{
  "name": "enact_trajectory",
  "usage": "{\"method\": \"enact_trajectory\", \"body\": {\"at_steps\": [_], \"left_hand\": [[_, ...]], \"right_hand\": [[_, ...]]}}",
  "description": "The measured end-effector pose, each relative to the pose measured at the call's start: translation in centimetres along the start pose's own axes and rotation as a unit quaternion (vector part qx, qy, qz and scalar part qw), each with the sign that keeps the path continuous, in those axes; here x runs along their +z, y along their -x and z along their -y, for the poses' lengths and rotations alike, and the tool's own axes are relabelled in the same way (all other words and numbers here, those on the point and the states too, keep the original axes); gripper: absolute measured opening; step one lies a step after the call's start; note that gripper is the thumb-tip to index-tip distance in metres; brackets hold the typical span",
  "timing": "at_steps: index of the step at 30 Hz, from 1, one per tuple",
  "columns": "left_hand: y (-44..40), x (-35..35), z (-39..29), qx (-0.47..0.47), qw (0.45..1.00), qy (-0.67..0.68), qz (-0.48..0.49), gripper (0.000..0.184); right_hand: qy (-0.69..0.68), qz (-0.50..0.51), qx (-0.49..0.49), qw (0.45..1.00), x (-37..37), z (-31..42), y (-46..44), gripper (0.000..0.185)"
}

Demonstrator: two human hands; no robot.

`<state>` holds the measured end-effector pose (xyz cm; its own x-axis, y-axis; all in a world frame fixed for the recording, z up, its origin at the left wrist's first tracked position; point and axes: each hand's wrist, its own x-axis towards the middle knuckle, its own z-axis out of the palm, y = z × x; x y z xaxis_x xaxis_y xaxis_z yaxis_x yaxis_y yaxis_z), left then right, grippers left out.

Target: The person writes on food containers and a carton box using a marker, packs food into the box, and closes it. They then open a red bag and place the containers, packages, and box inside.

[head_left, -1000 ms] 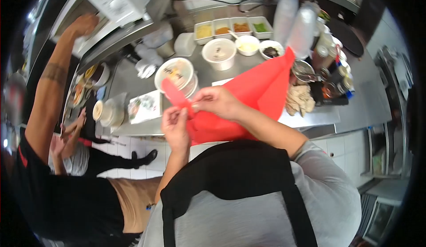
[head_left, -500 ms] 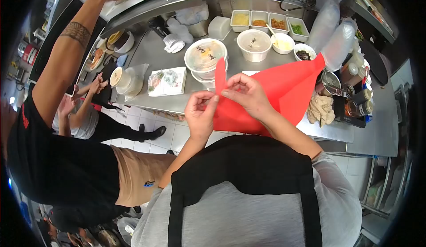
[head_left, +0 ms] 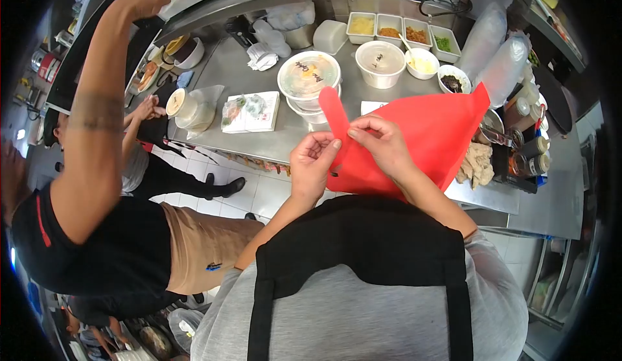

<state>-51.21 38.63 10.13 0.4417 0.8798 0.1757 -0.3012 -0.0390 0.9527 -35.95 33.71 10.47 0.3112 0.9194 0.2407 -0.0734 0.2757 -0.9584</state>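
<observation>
A red fabric-like bag (head_left: 414, 128) spreads in front of me over the counter's near edge, its far corner pointing up to the right. My left hand (head_left: 312, 165) pinches the bag's left edge between thumb and bent fingers. Close beside it, my right hand (head_left: 383, 146) pinches the same edge at the base of an upright red strap (head_left: 334, 113). Just beyond the strap are stacked round tubs (head_left: 310, 76) with clear lids and handwriting. Another lidded tub (head_left: 379, 64) stands behind the bag.
On the left of the steel counter (head_left: 214, 79) are a white box (head_left: 262, 116) with small packets on it and a bagged container (head_left: 188, 111). Trays of chopped toppings (head_left: 389, 32) line the back. Sauce bottles (head_left: 521, 115) crowd the right. A co-worker's raised arm (head_left: 97, 115) is at left.
The strap leans further left above my hands, which keep their pinch on the bag. The co-worker's arm has shifted left, and the whole view has moved slightly.
</observation>
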Motion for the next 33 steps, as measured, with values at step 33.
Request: {"method": "enact_trajectory", "body": {"at_steps": [33], "left_hand": [[0.5, -0.3, 0.5, -0.138, 0.982, 0.117, 0.057, 0.012]], "right_hand": [[-0.161, -0.055, 0.107, 0.98, 0.5, -1.2, 0.6, 0.009]]}}
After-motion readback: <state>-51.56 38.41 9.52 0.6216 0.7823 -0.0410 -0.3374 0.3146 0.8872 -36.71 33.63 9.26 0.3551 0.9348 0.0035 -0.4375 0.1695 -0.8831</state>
